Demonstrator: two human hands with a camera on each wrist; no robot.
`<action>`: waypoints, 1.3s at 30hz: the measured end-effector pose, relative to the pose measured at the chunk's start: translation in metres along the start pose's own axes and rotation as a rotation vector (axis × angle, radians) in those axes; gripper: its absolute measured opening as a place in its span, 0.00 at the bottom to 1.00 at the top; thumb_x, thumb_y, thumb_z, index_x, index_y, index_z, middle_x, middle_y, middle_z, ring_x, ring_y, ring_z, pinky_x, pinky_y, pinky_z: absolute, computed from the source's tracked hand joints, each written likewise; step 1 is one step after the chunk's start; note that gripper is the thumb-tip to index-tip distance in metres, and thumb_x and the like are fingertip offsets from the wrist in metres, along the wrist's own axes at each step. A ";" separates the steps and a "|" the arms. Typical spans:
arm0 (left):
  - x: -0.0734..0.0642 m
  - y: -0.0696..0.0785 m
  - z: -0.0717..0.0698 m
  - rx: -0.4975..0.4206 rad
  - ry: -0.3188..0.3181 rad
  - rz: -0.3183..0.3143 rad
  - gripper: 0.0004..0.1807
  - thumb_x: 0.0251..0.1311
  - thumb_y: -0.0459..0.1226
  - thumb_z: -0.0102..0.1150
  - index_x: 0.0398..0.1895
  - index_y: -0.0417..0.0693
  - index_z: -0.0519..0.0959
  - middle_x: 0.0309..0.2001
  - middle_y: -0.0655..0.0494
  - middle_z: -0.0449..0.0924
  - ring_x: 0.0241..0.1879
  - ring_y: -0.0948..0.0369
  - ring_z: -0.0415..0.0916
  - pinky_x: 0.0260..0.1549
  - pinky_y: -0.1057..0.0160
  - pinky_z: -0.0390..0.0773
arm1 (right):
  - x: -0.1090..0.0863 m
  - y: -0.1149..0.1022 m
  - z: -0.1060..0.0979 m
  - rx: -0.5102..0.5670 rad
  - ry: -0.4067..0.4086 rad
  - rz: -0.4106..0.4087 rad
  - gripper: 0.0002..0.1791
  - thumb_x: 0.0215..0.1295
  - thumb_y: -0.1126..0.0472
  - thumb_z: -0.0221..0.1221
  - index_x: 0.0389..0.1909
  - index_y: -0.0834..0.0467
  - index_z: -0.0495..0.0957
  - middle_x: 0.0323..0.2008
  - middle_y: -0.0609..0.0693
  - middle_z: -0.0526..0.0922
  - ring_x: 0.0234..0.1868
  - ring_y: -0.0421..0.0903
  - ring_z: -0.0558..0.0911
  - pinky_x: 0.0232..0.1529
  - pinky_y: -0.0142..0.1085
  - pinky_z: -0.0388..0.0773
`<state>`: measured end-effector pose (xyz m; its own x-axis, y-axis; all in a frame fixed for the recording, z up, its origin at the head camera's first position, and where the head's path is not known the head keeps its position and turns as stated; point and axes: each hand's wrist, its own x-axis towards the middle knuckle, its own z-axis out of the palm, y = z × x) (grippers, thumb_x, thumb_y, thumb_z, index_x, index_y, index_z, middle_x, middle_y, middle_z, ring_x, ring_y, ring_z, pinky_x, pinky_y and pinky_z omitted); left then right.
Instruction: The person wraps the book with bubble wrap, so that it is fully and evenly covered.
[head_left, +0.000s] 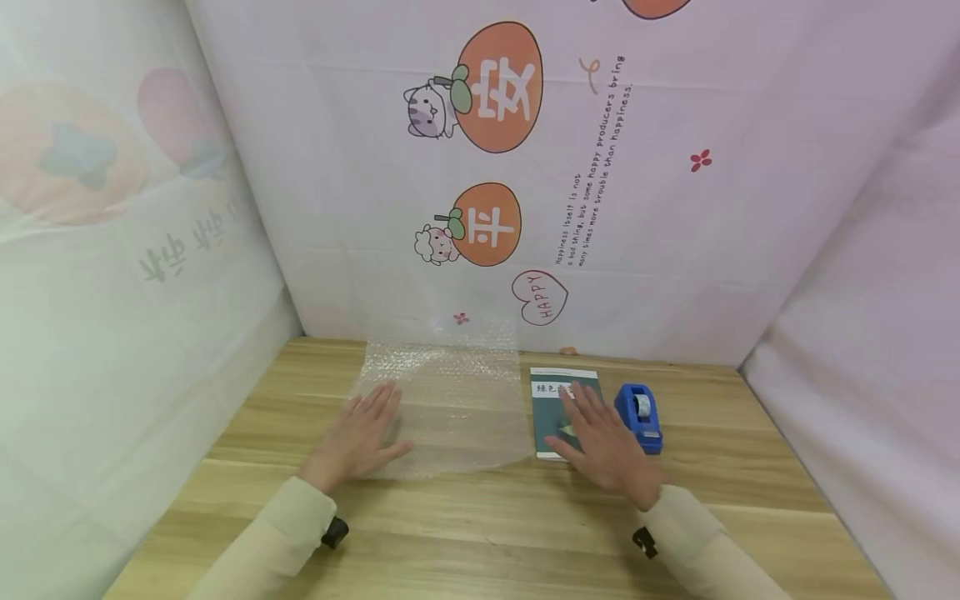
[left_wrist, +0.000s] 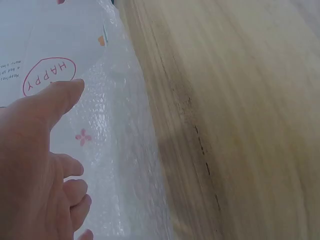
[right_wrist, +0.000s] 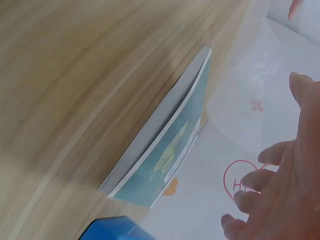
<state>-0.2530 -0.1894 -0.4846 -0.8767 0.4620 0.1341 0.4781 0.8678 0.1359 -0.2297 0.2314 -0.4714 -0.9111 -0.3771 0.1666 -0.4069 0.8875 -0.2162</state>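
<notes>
- The largest thing around me is white printed cloth [head_left: 660,250], hanging in front and on both sides, with orange fruit, small cartoon animals and a red heart reading HAPPY.
- The wooden table [head_left: 465,542] spreads below, its grain running crosswise before me.
- A clear sheet of bubble wrap [head_left: 457,417] lies on the table, left of centre; its far end overlaps the foot of the cloth in the head view.
- My pale sleeves, left [head_left: 277,533] and right [head_left: 701,533], come in from the near side.
- A green book [head_left: 549,425] with a white title band lies flat, just right of the bubble wrap.
- My left hand [head_left: 362,437] is over the left edge of the bubble wrap, palm down, fingers extended, thumb held away from them; I cannot tell whether it touches the sheet.
- My right hand [head_left: 606,442] is raised above the book, fingers loosely extended and thumb out to the side, pinching nothing; the right wrist view shows it apart from the cover.
- A blue tape dispenser [head_left: 643,425] stands near the book, on its right.
- A small tape roll [head_left: 642,406] sits inside the dispenser.
</notes>
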 end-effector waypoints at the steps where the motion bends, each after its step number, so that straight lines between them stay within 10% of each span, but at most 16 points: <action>1: -0.001 -0.001 0.001 -0.003 0.011 0.008 0.49 0.73 0.58 0.57 0.82 0.32 0.56 0.84 0.35 0.51 0.83 0.38 0.53 0.79 0.33 0.57 | 0.002 -0.002 0.001 0.004 -0.006 -0.009 0.48 0.79 0.35 0.51 0.84 0.64 0.51 0.85 0.65 0.48 0.84 0.68 0.52 0.79 0.71 0.55; 19: -0.019 -0.028 -0.009 0.010 -0.004 0.035 0.47 0.73 0.53 0.60 0.78 0.24 0.60 0.80 0.28 0.57 0.80 0.34 0.57 0.78 0.36 0.62 | 0.032 -0.043 0.012 0.040 -0.124 -0.135 0.48 0.80 0.39 0.53 0.83 0.68 0.48 0.85 0.65 0.48 0.86 0.63 0.52 0.83 0.59 0.56; 39: -0.017 -0.043 0.012 -0.088 -0.146 0.028 0.50 0.74 0.59 0.56 0.81 0.29 0.55 0.83 0.33 0.51 0.82 0.36 0.52 0.81 0.38 0.56 | 0.045 -0.054 0.051 0.001 -0.218 -0.185 0.49 0.79 0.35 0.52 0.82 0.68 0.54 0.83 0.66 0.55 0.85 0.63 0.56 0.83 0.55 0.59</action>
<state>-0.2598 -0.2325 -0.5050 -0.8585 0.5128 -0.0046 0.4994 0.8379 0.2203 -0.2520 0.1530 -0.5009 -0.8139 -0.5810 -0.0078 -0.5677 0.7980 -0.2025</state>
